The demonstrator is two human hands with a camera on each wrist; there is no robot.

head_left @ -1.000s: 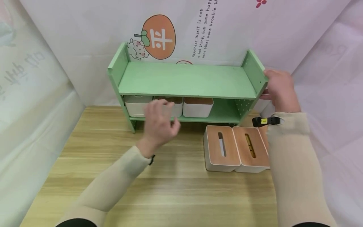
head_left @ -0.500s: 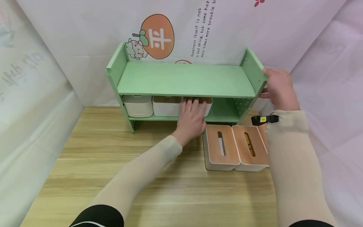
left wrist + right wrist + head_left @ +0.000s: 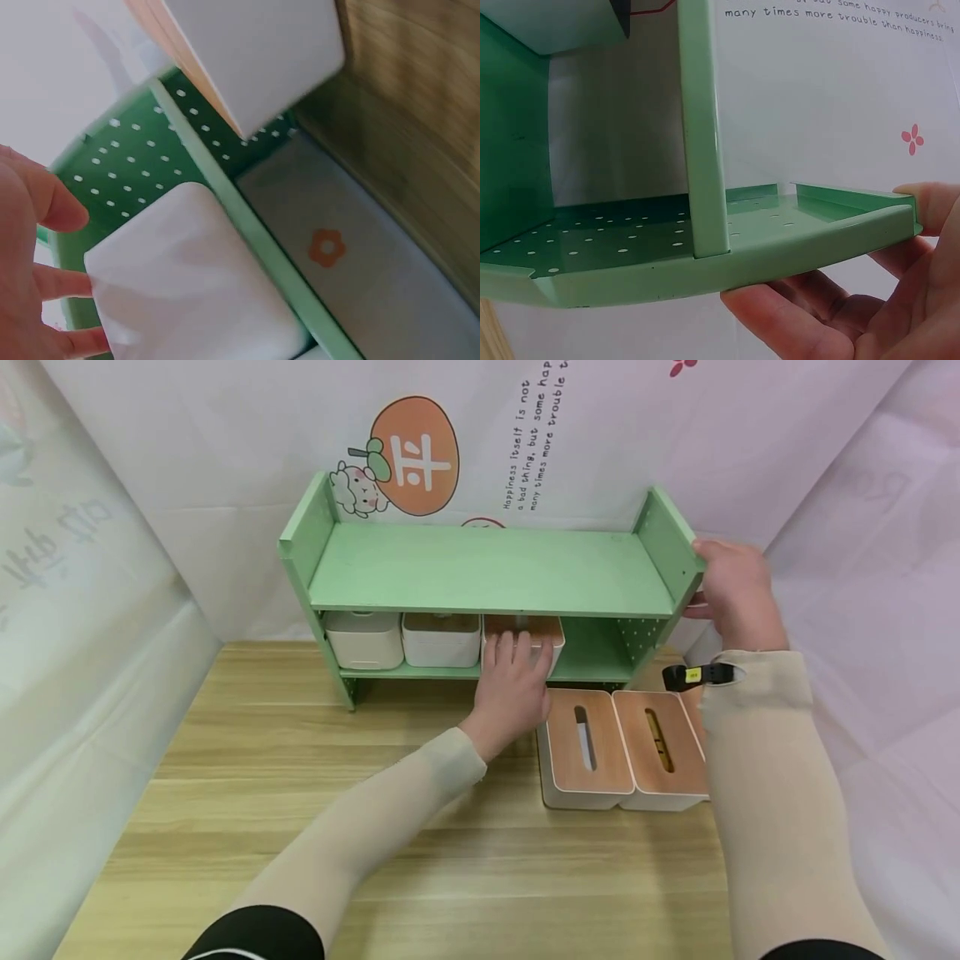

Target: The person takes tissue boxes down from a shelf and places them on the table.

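Gently square the white box (image 3: 195, 277) touching the left hand (image 3: 512, 693), outstretched, gripping nothing; steady the green rack (image 3: 480, 568), gripped in the right hand (image 3: 738, 597).

A: Left side, condition?

B: Left arm (image 3: 367, 827) reaches diagonally forward and inward, covered by its sleeve (image 3: 420, 785) to the wrist. Left hand (image 3: 510, 693) is back uppermost, fingers extended forward and slightly spread. Three digits show in the left wrist view, standing apart.

A: Right side?

B: Right arm (image 3: 776, 793) extends nearly straight ahead, likewise sleeved. Right hand (image 3: 738, 593) is bent in a grip, digits curled in from two sides.

A: Relative position?

B: Hands well apart, the right farther forward.
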